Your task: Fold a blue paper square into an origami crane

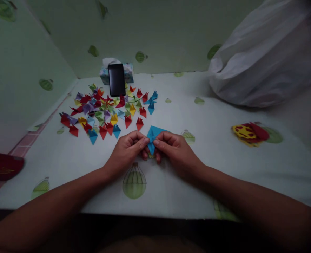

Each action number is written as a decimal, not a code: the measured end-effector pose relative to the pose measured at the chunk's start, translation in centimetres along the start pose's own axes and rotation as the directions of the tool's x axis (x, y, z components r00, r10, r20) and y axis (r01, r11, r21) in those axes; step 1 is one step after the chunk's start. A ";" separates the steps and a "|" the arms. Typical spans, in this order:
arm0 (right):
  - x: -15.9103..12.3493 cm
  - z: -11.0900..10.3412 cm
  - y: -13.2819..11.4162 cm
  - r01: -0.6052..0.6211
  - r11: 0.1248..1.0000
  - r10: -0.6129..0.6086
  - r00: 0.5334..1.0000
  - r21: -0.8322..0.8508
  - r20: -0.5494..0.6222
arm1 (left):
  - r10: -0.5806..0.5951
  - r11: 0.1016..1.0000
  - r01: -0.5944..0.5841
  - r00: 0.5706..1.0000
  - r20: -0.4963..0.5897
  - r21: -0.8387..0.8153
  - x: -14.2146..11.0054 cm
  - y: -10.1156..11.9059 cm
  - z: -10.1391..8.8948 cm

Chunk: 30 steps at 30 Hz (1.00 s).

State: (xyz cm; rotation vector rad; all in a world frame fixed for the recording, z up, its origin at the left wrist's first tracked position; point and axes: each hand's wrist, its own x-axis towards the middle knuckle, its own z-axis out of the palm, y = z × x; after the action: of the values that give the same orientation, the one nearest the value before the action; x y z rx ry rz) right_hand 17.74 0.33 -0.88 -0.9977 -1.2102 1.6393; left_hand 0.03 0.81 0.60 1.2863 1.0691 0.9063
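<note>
A blue folded paper piece (152, 135) lies on the white cloth-covered surface (210, 154) in the middle. My left hand (127, 151) pinches its left edge with curled fingers. My right hand (175, 151) pinches it from the right, fingertips meeting the left ones at the fold. The lower tip of the paper is hidden between my fingers. Behind my hands a heap of several small folded paper pieces (108, 112) in red, blue, yellow, green and purple spreads to the left.
A black phone (117, 79) leans on a tissue box (129, 72) at the back. A big white plastic bag (266, 56) fills the right rear. Red and yellow paper sheets (249, 133) lie at right. A dark red object (1, 165) sits at the left edge.
</note>
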 end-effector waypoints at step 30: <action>-0.1 -0.2 0.1 0.010 0.999 -0.006 0.997 -0.052 0.081 | -0.073 0.997 0.074 0.982 0.174 0.005 0.0 -0.2 -0.2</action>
State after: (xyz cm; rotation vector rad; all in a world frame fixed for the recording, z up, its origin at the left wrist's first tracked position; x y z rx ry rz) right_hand 17.94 0.31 -1.01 -0.9653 -1.3152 1.6638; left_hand -0.13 0.82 0.43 1.2915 0.9713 0.7247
